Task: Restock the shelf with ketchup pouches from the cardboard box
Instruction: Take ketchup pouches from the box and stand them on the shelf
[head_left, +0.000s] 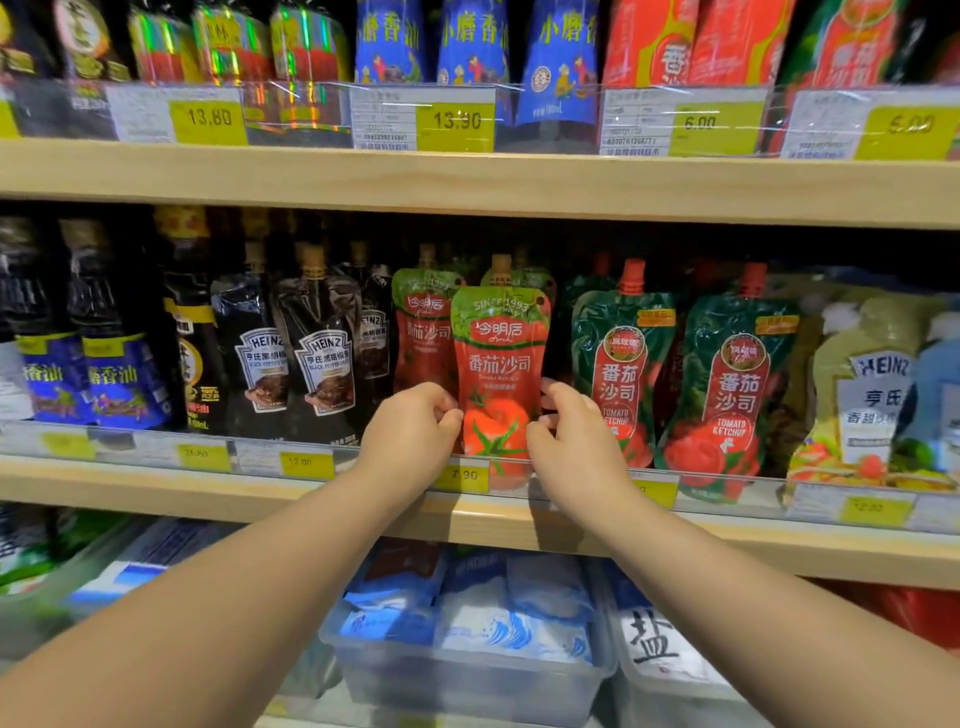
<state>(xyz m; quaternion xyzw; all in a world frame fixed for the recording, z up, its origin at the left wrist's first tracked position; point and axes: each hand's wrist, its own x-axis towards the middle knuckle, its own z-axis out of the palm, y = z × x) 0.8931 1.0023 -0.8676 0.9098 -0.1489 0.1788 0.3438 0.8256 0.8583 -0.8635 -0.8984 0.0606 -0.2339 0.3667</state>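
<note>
Your left hand (415, 426) and right hand (571, 431) both reach onto the middle light wooden shelf (311, 486). Between them they hold a red ketchup pouch (498, 364) with a green top band and a printed tomato on its front. Your left fingers are curled in and pinch the pouch's lower left edge. Your right thumb and fingers pinch its lower right edge at about the same height.

The pouch stands upright at the front of the shelf. Its bottom sits just behind the clear plastic rail, above a yellow price tag (462, 475) reading 7.90. Just behind it and to its left stands a second matching pouch (423, 332), and the cap of a third one (501, 265) shows over the top of the pouch you hold.

To the right, near your right hand, stand two dark green ketchup pouches with red caps (621, 364). To the left stand black Heinz sauce pouches (322, 353). On the shelf below, under your forearms, a clear plastic bin (467, 686) holds blue and white bags. On the shelf above, blue-labelled bottles (472, 52) stand in a row.
</note>
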